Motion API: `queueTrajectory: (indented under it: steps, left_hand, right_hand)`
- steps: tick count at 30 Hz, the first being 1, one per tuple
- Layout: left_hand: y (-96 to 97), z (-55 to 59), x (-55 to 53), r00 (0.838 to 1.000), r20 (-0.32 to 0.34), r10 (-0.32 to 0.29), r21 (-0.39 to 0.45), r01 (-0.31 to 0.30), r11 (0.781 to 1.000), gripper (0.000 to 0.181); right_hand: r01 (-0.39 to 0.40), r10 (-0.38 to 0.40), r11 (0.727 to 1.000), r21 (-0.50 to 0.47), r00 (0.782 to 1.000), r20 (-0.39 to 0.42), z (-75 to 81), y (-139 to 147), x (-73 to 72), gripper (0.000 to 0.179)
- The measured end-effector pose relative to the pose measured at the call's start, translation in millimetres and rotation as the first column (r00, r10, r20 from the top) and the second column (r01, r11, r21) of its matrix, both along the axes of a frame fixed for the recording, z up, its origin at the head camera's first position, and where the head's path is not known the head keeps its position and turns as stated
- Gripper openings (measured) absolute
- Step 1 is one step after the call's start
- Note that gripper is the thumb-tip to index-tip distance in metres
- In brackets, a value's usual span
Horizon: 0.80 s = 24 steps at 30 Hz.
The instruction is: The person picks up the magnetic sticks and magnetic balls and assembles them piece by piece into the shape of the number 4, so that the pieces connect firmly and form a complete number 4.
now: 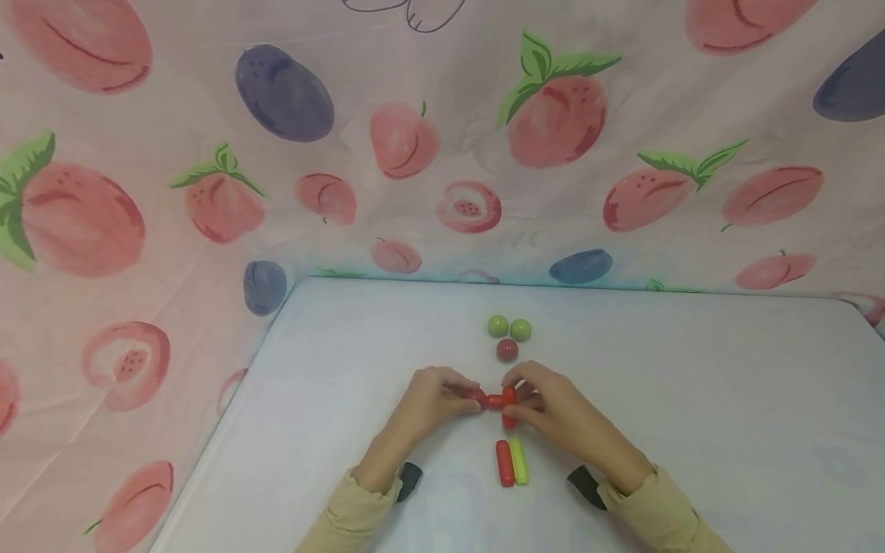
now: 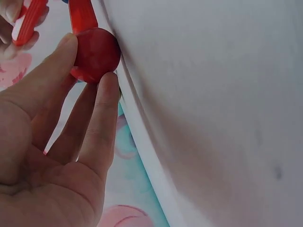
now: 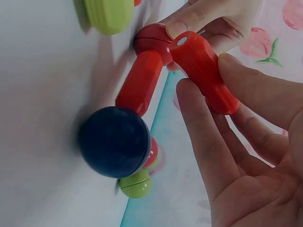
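Observation:
My left hand (image 1: 429,399) pinches a red ball (image 2: 98,54) between thumb and fingertips. A red toy rod (image 3: 139,82) joins that ball to a dark blue ball (image 3: 113,142), which is hidden in the head view. In my right hand (image 1: 553,399), thumb and fingers grip a second red toy rod (image 3: 206,73) with a round silvery end. That end overlaps the red ball in the right wrist view. Both hands are close together over the white table (image 1: 332,346).
Beyond the hands lie two green balls (image 1: 498,326) and another red ball (image 1: 508,350). Nearer the person, a red rod (image 1: 505,463) and a yellow-green rod (image 1: 519,461) lie side by side. A fruit-patterned cloth (image 1: 387,238) hangs behind and left of the table.

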<state>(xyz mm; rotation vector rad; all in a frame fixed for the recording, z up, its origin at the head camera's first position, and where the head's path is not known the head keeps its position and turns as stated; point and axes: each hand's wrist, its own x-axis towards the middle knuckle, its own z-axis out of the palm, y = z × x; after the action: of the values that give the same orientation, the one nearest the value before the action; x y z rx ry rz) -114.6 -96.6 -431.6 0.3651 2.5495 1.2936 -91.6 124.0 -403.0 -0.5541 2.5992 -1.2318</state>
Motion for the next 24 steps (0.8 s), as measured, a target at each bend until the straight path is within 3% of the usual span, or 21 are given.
queueTrajectory:
  steps: [10,16,24]
  left_hand:
    - [-0.2,-1.2,2.4,1.000,0.009,-0.002,0.020,0.002,1.000,0.023]
    - [-0.3,-1.6,2.8,1.000,0.008,0.000,0.033,0.000,0.999,0.021]
    - [-0.6,-0.4,3.1,1.000,-0.013,-0.007,0.014,0.007,1.000,0.018]
  right_hand:
    - [0.000,-0.003,0.999,-0.042,0.998,-0.061,-2.9,-8.2,-9.7,0.027]
    - [0.047,-0.050,0.998,-0.049,0.998,-0.046,-3.9,-13.9,-15.3,0.027]
    - [0.069,-0.073,0.996,-0.049,0.994,-0.085,-7.9,-20.9,-23.8,0.029]
